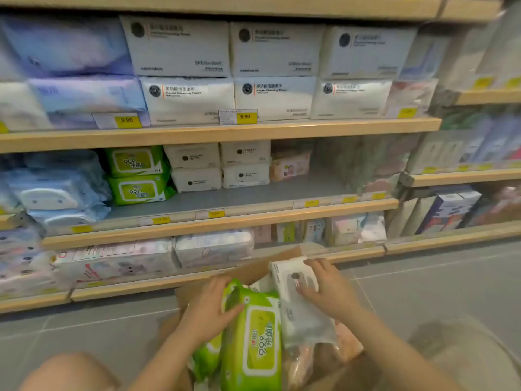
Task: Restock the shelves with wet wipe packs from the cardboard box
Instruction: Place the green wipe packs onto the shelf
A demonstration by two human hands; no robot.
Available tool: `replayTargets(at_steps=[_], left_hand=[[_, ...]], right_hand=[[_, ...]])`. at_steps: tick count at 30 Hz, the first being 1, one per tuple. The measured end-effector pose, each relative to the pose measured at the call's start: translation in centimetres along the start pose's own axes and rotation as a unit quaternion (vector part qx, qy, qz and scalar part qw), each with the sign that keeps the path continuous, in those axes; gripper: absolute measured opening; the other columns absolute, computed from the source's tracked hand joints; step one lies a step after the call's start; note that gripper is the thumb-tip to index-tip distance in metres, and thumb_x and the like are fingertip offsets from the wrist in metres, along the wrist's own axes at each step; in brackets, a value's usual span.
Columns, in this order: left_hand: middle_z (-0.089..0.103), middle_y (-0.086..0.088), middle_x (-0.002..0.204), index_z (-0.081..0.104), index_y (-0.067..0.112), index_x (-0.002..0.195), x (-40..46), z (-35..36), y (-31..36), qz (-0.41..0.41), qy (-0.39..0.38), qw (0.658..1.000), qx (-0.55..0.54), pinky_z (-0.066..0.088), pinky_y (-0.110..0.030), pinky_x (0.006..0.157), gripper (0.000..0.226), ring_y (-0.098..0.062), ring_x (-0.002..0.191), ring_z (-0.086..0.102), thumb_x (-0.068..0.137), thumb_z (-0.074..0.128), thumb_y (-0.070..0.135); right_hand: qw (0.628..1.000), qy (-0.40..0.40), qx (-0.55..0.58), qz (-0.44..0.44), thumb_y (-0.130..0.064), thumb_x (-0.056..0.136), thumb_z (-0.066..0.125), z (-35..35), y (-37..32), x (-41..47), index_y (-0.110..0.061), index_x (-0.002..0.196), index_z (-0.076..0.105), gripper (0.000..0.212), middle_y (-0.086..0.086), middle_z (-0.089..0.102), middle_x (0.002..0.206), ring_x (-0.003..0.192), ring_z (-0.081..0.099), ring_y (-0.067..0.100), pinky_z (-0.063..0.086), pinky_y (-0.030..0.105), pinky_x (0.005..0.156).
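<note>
A cardboard box sits on the floor in front of the shelves, holding green, white and pinkish wet wipe packs. My left hand grips the top of a green wipe pack that stands on end in the box. My right hand lies over a white wipe pack, fingers curled on its upper edge. On the middle shelf, matching green packs and white packs are stacked toward the back, with bare grey shelf in front of them and to their right.
The upper shelf holds large white facial towel packs and blue ones at left. Blue wipe packs fill the middle shelf's left. The bottom shelf carries pastel packs. A second shelving unit stands at right. My knees show at the bottom corners.
</note>
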State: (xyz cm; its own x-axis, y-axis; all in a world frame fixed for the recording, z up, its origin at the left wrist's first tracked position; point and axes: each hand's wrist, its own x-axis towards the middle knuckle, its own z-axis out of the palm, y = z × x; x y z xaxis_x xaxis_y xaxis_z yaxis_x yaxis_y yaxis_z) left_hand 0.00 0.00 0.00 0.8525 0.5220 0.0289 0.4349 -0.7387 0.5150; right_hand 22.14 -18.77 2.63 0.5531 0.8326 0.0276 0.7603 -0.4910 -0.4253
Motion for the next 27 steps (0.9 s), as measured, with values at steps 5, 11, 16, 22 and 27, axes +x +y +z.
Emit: replayTargets(at_steps=[5,11,16,22,27], left_hand=[[0.026,0.006,0.15,0.017,0.026,0.147,-0.1,3.0,-0.2,-0.069,-0.069,0.992,-0.081,0.029,-0.029,0.111,0.116,-0.011,0.136,0.03,0.055,0.03,0.095],[0.02,-0.001,0.152,0.003,0.035,0.148,1.4,4.5,-0.4,-0.115,-0.114,0.976,-0.144,0.028,-0.036,0.112,0.12,-0.021,0.139,0.026,0.052,0.048,0.09],[0.029,-0.009,0.142,-0.003,0.049,0.143,2.2,5.2,-0.5,-0.134,-0.148,0.969,-0.147,0.033,-0.043,0.109,0.116,-0.027,0.134,0.032,0.048,0.049,0.092],[0.038,-0.003,0.138,0.018,0.057,0.13,2.8,5.1,-0.2,-0.132,-0.126,0.956,-0.229,0.04,-0.04,0.103,0.095,-0.019,0.126,0.041,0.051,0.066,0.08],[0.048,-0.002,0.128,0.031,0.064,0.116,2.0,4.0,0.5,-0.123,-0.086,0.949,-0.277,0.047,-0.043,0.096,0.075,-0.019,0.112,0.056,0.057,0.078,0.061]], right_hand=[[0.988,-0.084,0.001,0.129,-0.073,0.074,0.052,2.8,0.6,-0.2,-0.034,0.144,0.023,0.085,0.006,0.024,0.149,0.126,0.043,0.028,0.045,0.041,0.096],[0.98,-0.109,0.043,0.162,-0.078,0.067,0.053,6.0,0.3,0.5,-0.041,0.145,0.01,0.096,0.012,0.015,0.15,0.132,0.03,0.036,0.042,0.047,0.098],[0.976,-0.134,0.041,0.169,-0.07,0.067,0.058,5.6,1.4,0.5,-0.052,0.143,0.004,0.095,0.009,0.009,0.154,0.134,0.03,0.036,0.043,0.047,0.097],[0.973,-0.13,0.005,0.193,-0.075,0.059,0.063,5.7,0.1,1.2,-0.047,0.144,-0.001,0.111,0.013,0.027,0.138,0.113,0.047,0.037,0.049,0.042,0.085],[0.98,-0.101,-0.015,0.17,-0.063,0.065,0.066,3.9,-0.3,1.0,-0.041,0.144,0.01,0.1,0.011,0.037,0.132,0.11,0.051,0.033,0.047,0.038,0.081]])
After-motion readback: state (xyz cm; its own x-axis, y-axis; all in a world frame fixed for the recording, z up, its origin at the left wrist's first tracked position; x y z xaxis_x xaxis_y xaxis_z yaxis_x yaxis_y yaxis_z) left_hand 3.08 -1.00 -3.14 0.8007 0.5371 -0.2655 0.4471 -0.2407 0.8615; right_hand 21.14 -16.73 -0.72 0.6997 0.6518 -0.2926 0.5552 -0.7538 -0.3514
